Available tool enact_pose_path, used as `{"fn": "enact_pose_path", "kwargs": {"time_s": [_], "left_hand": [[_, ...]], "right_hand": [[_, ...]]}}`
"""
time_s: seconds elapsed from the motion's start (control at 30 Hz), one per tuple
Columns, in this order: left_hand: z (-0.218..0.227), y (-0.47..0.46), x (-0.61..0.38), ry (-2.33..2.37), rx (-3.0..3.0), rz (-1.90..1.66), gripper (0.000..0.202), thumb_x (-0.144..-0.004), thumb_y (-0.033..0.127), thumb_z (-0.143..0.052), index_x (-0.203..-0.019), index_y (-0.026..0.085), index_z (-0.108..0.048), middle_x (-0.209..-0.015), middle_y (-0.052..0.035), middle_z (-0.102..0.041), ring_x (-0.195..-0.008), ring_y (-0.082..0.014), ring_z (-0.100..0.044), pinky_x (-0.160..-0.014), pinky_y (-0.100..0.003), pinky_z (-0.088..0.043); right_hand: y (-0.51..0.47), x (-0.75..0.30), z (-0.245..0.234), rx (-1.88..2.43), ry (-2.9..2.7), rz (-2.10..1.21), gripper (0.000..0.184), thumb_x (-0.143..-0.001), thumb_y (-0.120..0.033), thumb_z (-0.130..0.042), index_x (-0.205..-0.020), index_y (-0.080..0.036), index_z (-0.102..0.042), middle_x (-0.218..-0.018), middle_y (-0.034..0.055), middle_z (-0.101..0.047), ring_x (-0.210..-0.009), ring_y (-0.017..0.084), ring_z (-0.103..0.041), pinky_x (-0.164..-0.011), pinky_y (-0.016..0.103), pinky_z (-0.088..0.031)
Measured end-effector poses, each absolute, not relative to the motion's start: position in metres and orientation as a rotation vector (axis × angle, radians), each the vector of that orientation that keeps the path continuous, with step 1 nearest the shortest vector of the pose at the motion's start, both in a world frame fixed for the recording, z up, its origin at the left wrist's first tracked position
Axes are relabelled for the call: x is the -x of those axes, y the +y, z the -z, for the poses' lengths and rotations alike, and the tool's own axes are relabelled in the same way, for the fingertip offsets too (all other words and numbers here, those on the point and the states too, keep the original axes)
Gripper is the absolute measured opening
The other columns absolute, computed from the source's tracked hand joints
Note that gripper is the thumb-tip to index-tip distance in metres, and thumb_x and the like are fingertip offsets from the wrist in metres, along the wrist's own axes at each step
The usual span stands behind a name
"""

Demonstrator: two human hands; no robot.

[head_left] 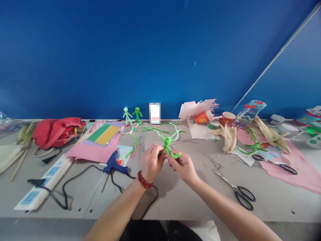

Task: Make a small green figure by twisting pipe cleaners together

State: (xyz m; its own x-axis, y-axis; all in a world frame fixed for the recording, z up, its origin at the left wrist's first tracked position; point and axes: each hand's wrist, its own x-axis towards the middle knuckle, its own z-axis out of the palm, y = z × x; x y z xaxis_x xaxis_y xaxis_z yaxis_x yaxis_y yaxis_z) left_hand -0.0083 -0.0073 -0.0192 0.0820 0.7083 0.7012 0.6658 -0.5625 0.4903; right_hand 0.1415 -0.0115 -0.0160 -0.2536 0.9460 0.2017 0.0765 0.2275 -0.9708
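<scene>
Both my hands meet over the middle of the grey table and hold a green pipe-cleaner figure with a coiled round head and thin arms. My left hand, with a red bead bracelet on its wrist, pinches the figure's lower part from the left. My right hand is closed on a green strand that curls out to the right. Two finished figures, a pale green figure and a darker green figure, stand by the blue wall.
A blue glue gun with a black cord lies left of my hands, next to a clear ruler and a white power strip. Black-handled scissors lie to the right. Pink paper, a red bag, cups and corn husks crowd the back.
</scene>
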Motion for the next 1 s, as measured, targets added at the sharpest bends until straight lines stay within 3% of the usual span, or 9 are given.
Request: {"fn": "enact_pose_path", "kwargs": {"time_s": [0.23, 0.47, 0.63, 0.83, 1.0], "left_hand": [[0.018, -0.009, 0.008, 1.423, -2.164, -1.613, 0.007, -0.090, 0.019, -0.053, -0.083, 0.020, -0.055, -0.074, -0.0013, -0.059, -0.071, -0.0147, -0.057, -0.067, -0.026, -0.045], [0.016, -0.011, 0.003, 1.379, -1.886, -1.589, 0.012, -0.089, 0.025, -0.057, -0.079, 0.019, -0.058, -0.071, -0.0005, -0.062, -0.065, -0.0127, -0.058, -0.062, -0.023, -0.046], [0.013, -0.010, 0.003, 1.392, -1.774, -1.586, 0.015, -0.088, 0.027, -0.058, -0.076, 0.019, -0.058, -0.066, 0.0010, -0.061, -0.059, -0.0114, -0.056, -0.054, -0.021, -0.044], [0.017, -0.007, 0.002, 1.324, -1.650, -1.478, 0.014, -0.087, 0.029, -0.059, -0.078, 0.019, -0.057, -0.065, 0.0004, -0.062, -0.058, -0.0120, -0.059, -0.054, -0.021, -0.046], [0.014, -0.007, -0.002, 1.157, -1.418, -1.430, 0.018, -0.085, 0.034, -0.061, -0.079, 0.018, -0.056, -0.066, -0.0005, -0.064, -0.058, -0.0128, -0.063, -0.052, -0.021, -0.047]], "right_hand": [[-0.009, -0.142, 0.022, 0.939, -1.507, -1.205, 0.031, -0.085, -0.044, -0.060, -0.067, -0.019, -0.055, -0.060, -0.0014, -0.052, -0.050, 0.011, -0.047, -0.048, 0.024, -0.039], [0.008, -0.145, 0.024, 0.768, -1.354, -1.387, 0.027, -0.080, -0.046, -0.061, -0.082, -0.019, -0.060, -0.074, 0.0013, -0.056, -0.057, 0.011, -0.049, -0.050, 0.023, -0.044], [0.008, -0.141, 0.035, 0.837, -1.411, -1.256, 0.027, -0.082, -0.040, -0.065, -0.101, -0.021, -0.062, -0.088, 0.0041, -0.063, -0.060, 0.011, -0.053, -0.052, 0.024, -0.048], [0.007, -0.140, 0.037, 0.944, -1.419, -1.052, 0.020, -0.086, -0.039, -0.060, -0.086, -0.020, -0.065, -0.072, 0.0018, -0.063, -0.056, 0.012, -0.053, -0.051, 0.024, -0.045], [0.007, -0.141, 0.037, 0.969, -1.411, -1.017, 0.021, -0.087, -0.039, -0.060, -0.084, -0.020, -0.065, -0.067, 0.0007, -0.061, -0.053, 0.013, -0.052, -0.051, 0.025, -0.044]]}}
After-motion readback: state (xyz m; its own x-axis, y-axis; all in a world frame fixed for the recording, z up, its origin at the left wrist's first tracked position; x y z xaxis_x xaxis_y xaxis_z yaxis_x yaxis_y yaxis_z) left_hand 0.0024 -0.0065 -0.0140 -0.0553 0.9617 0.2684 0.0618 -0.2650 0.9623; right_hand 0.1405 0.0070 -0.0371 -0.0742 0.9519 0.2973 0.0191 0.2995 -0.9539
